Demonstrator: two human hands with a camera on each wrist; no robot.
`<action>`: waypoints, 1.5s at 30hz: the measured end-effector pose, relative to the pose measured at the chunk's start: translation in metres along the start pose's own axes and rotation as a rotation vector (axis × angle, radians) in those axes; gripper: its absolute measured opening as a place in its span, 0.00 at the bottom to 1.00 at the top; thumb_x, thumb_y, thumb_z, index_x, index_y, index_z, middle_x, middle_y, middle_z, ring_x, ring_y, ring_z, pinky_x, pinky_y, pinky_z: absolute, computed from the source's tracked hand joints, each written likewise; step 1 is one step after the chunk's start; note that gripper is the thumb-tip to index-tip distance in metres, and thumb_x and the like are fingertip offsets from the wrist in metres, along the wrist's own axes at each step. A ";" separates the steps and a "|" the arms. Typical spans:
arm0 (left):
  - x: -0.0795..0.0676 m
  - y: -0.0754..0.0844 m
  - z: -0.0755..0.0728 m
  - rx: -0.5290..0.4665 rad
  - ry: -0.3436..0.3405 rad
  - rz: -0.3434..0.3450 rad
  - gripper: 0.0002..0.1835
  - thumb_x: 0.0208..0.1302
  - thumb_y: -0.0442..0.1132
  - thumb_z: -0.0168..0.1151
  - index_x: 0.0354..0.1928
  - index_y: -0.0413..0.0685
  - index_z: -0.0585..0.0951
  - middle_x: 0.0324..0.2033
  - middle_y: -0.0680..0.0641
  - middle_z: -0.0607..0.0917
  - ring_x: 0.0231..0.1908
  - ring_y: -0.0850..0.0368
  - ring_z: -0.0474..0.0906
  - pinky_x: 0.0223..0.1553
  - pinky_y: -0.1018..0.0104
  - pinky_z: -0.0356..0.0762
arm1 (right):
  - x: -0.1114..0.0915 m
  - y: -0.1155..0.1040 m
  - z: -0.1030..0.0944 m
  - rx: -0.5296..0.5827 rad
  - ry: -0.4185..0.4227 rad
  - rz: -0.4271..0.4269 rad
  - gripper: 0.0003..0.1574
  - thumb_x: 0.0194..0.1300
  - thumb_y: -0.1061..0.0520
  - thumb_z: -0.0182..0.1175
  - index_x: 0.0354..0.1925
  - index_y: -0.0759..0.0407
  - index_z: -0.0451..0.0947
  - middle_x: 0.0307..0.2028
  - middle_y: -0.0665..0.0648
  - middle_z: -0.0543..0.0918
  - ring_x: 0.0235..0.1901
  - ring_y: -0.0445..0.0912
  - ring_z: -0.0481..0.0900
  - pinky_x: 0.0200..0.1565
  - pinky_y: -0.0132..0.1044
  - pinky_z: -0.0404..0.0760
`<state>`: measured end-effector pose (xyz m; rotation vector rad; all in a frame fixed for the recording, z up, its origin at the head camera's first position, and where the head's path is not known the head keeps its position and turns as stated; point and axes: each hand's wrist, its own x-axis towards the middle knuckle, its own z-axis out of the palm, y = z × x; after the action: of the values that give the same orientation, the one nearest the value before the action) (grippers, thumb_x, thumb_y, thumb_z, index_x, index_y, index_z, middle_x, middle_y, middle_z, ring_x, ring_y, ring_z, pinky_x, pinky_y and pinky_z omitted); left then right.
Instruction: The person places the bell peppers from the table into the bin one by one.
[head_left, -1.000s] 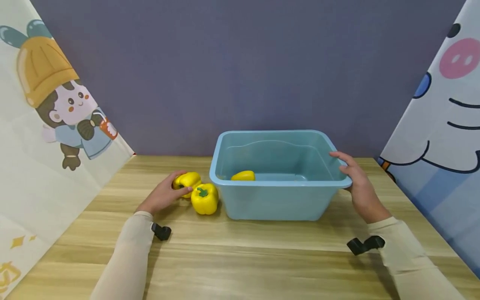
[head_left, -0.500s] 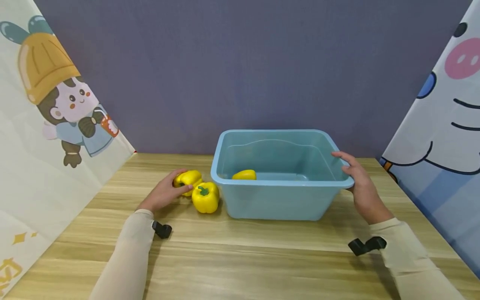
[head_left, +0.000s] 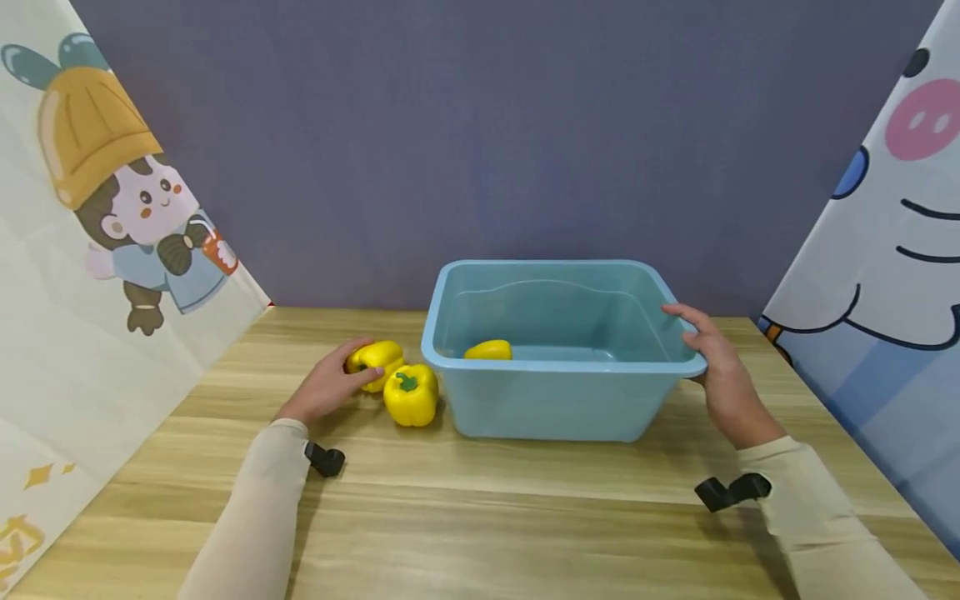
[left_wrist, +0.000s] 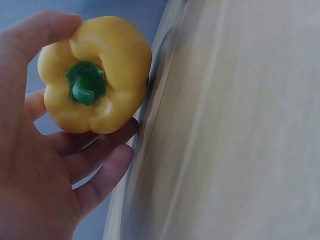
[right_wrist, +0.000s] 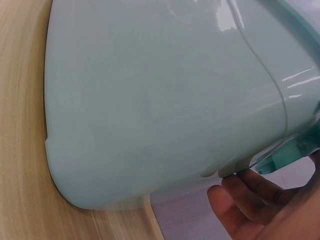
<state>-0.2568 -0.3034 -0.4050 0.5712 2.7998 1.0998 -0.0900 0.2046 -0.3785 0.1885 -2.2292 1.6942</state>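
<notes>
My left hand (head_left: pixel 326 385) grips a yellow bell pepper (head_left: pixel 384 357) from its left side, down at the table. In the left wrist view thumb and fingers curl round this pepper (left_wrist: pixel 125 65), its green stem facing the camera. A second yellow bell pepper (head_left: pixel 412 402) sits upright just in front of it, beside the light blue plastic bin (head_left: pixel 555 404). Inside the bin lies another yellow pepper (head_left: pixel 487 350), partly hidden by the front rim. My right hand (head_left: pixel 722 379) holds the bin's right rim; in the right wrist view its fingers (right_wrist: pixel 250 197) curl under that rim.
The wooden table (head_left: pixel 480 517) carries the bin and peppers. Behind it rises a grey-purple backdrop (head_left: pixel 480 150). Cartoon-printed panels (head_left: pixel 150 242) stand at the left and right sides. A black wrist mount (head_left: pixel 325 459) sits on the left sleeve, and another (head_left: pixel 731 492) on the right.
Both hands keep their places on the pepper and the bin rim. Only the head view has shifted slightly.
</notes>
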 end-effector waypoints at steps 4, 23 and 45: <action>-0.001 -0.002 0.002 -0.044 0.016 0.003 0.40 0.55 0.65 0.58 0.67 0.59 0.62 0.63 0.46 0.65 0.58 0.46 0.64 0.59 0.46 0.59 | -0.001 0.000 0.000 0.002 -0.002 0.000 0.28 0.75 0.47 0.32 0.69 0.48 0.56 0.67 0.56 0.53 0.51 0.49 0.65 0.41 0.32 0.71; 0.008 0.014 0.002 -0.156 0.138 -0.002 0.38 0.56 0.68 0.53 0.65 0.57 0.67 0.56 0.47 0.72 0.52 0.50 0.68 0.55 0.52 0.63 | -0.001 -0.002 -0.006 -0.018 0.006 0.001 0.28 0.75 0.47 0.31 0.69 0.47 0.55 0.66 0.55 0.54 0.50 0.49 0.64 0.41 0.32 0.70; 0.016 0.047 0.011 -0.337 0.235 0.060 0.33 0.59 0.65 0.53 0.65 0.61 0.66 0.51 0.47 0.74 0.43 0.51 0.72 0.42 0.57 0.74 | -0.001 0.002 -0.002 0.010 0.011 -0.029 0.27 0.75 0.48 0.33 0.69 0.48 0.56 0.66 0.56 0.55 0.51 0.49 0.64 0.41 0.33 0.70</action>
<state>-0.2547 -0.2591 -0.3805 0.5218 2.6984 1.7078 -0.0890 0.2072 -0.3798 0.2130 -2.1996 1.6880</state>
